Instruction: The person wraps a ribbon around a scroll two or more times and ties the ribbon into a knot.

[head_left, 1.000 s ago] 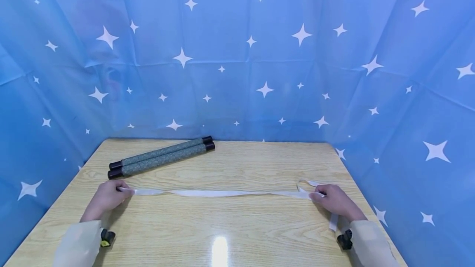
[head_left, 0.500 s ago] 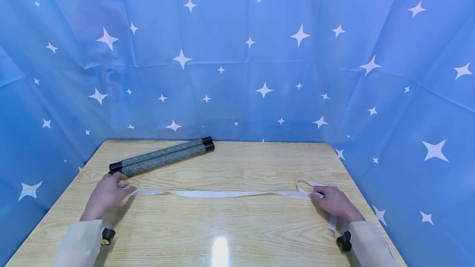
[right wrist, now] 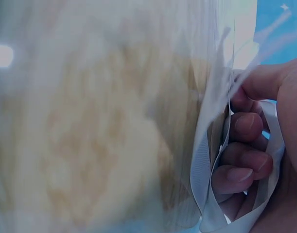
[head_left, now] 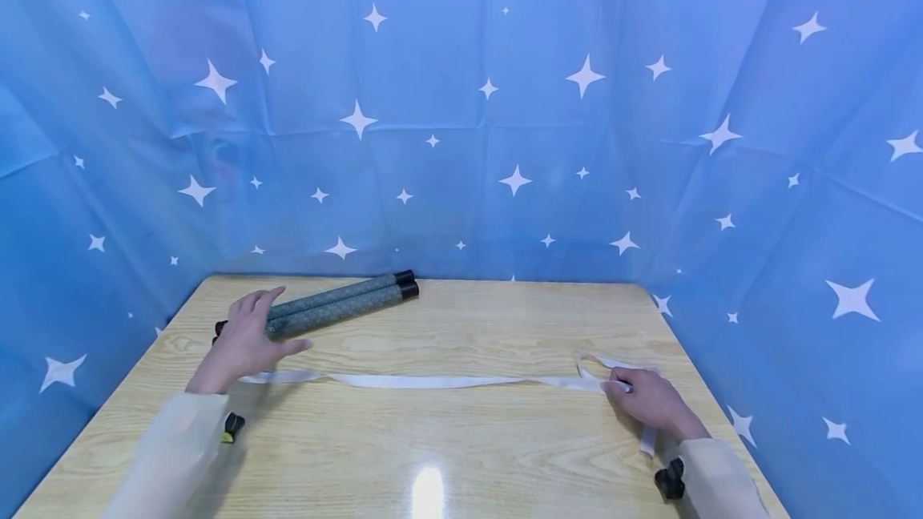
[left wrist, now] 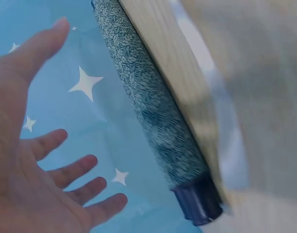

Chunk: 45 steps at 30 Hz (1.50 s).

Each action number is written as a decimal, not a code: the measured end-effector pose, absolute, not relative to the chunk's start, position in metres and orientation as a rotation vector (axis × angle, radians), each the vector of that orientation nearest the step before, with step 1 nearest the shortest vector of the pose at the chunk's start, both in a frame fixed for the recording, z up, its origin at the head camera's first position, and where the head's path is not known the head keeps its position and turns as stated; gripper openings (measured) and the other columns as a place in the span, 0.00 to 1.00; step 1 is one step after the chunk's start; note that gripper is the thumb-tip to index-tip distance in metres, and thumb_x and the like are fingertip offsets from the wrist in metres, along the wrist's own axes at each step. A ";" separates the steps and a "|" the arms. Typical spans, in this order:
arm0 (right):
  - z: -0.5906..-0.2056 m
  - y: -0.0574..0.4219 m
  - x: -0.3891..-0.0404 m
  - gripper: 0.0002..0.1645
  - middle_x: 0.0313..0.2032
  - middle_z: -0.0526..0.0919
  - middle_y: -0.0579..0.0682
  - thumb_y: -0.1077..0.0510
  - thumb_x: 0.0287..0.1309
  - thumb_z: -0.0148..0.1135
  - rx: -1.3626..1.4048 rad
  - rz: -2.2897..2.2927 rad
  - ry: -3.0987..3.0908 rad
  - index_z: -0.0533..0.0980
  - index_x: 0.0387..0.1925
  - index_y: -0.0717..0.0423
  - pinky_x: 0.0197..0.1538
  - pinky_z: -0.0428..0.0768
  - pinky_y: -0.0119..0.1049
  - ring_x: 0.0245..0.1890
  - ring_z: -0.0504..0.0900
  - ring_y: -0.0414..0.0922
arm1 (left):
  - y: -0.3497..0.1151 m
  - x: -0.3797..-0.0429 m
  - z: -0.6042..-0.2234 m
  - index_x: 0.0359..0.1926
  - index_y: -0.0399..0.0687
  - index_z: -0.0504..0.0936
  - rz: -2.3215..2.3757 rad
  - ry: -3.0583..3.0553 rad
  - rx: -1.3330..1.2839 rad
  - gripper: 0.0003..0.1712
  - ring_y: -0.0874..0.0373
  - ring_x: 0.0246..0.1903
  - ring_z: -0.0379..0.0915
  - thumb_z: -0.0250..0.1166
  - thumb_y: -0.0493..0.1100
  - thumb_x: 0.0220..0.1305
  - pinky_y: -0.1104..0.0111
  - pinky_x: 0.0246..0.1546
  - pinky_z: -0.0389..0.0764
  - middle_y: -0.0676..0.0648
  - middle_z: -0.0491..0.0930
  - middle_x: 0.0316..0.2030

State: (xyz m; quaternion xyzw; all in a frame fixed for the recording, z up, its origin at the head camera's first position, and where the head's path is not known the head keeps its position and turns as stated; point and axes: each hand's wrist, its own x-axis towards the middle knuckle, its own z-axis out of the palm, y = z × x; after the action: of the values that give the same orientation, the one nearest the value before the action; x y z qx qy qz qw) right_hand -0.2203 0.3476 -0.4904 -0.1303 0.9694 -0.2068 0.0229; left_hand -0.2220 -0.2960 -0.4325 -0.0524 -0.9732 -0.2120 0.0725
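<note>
A white ribbon [head_left: 418, 381] lies stretched across the wooden table. My right hand [head_left: 652, 399] pinches it near its right end; a loop and a short tail hang around that hand. In the right wrist view the ribbon [right wrist: 201, 150] passes between thumb and curled fingers [right wrist: 235, 174]. My left hand [head_left: 248, 339] is spread with straight fingers over the near ends of two green patterned scrolls with dark end caps, holding nothing. It partly hides them. The left wrist view shows one scroll [left wrist: 148, 102] apart from the fingers, with the free ribbon end beyond it.
The wooden table [head_left: 461, 455] ends at a blue curtain [head_left: 433, 46] with white stars on the back and both sides. The scrolls lie slanted at the back left. A bright light reflection shows at the front middle.
My left hand has let go of the ribbon's left end, opened its fingers and moved forward and right over the scrolls. The right hand keeps its grip in nearly the same place.
</note>
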 end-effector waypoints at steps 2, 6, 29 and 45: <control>-0.492 0.349 -0.219 0.16 0.16 0.64 0.42 0.48 0.70 0.55 -0.402 -0.643 3.000 0.70 0.24 0.44 0.28 0.63 0.34 0.17 0.60 0.38 | -0.290 -0.230 -0.432 0.78 0.41 0.50 -0.633 -2.939 -0.189 0.67 0.27 0.68 0.40 0.68 0.73 0.49 0.30 0.53 0.58 0.27 0.49 0.71; -0.494 0.351 -0.218 0.17 0.16 0.64 0.41 0.47 0.71 0.54 -0.403 -0.651 3.003 0.70 0.24 0.43 0.27 0.63 0.34 0.16 0.58 0.38 | -0.281 -0.246 -0.434 0.79 0.44 0.46 -0.646 -2.964 -0.255 0.69 0.28 0.69 0.38 0.69 0.73 0.48 0.30 0.53 0.59 0.28 0.46 0.72; -0.491 0.347 -0.217 0.17 0.15 0.64 0.41 0.44 0.71 0.54 -0.397 -0.649 3.023 0.71 0.25 0.44 0.26 0.63 0.34 0.15 0.59 0.38 | -0.273 -0.309 -0.456 0.79 0.40 0.48 -0.441 -3.228 -0.342 0.64 0.26 0.67 0.44 0.70 0.66 0.53 0.33 0.61 0.52 0.27 0.50 0.72; -0.491 0.344 -0.215 0.17 0.16 0.65 0.43 0.46 0.71 0.55 -0.358 -0.642 3.037 0.71 0.25 0.44 0.26 0.63 0.35 0.16 0.61 0.40 | -0.270 -0.321 -0.460 0.75 0.31 0.54 -0.215 -3.250 -0.398 0.49 0.26 0.64 0.54 0.67 0.50 0.64 0.39 0.55 0.67 0.22 0.56 0.67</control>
State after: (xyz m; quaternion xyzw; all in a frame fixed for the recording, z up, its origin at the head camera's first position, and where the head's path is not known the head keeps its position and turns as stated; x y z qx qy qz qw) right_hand -0.2147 0.3437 -0.4914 -0.1145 0.9719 -0.2054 0.0086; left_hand -0.3206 -0.2697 -0.4602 -0.1210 -0.9880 -0.0653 -0.0699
